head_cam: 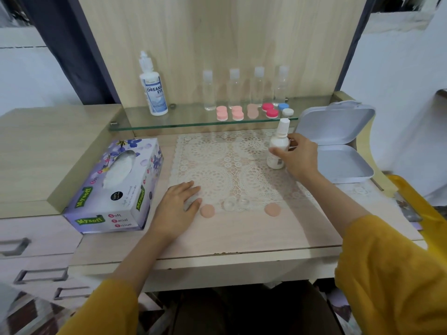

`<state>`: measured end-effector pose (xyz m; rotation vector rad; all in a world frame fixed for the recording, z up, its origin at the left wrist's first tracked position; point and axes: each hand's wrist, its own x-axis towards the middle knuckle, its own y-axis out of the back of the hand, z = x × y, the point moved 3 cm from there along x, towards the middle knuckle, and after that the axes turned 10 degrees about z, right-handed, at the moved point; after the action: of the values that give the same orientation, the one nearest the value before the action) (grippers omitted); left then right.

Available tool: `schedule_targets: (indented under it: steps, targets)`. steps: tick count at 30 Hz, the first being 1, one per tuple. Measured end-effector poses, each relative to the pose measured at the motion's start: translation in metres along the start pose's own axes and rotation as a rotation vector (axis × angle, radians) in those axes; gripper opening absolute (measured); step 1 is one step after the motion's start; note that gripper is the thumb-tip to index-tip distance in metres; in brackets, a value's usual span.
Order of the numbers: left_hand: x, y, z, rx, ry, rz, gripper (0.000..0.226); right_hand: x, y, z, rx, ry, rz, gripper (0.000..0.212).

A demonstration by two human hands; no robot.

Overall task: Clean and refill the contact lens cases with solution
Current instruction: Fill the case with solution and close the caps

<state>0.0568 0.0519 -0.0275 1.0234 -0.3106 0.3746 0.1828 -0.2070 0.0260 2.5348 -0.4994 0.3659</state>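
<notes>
Right hand [296,154] grips small white bottle [278,147], upright on the surface [242,235]. Left hand [177,205] rests flat, fingers relaxed, beside open lens case [235,203].

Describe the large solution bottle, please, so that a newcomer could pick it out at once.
Look at the glass shelf against the wooden back panel. At its left end, apart from the four clear bottles, stands the solution bottle. It alone there is opaque white, with a blue label.
</notes>
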Motion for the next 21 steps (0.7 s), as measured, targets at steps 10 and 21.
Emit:
schedule_targets:
  steps: [10, 21]
  targets:
    - [0.000, 0.009, 0.005, -0.171, 0.021, 0.026, 0.027, -0.038, 0.018, -0.008, -0.063, 0.167, 0.130, 0.060]
    - [-0.012, 0.009, 0.022, -0.174, -0.157, -0.149, 0.036, -0.112, -0.011, -0.005, -0.074, 0.404, -0.301, 0.040]
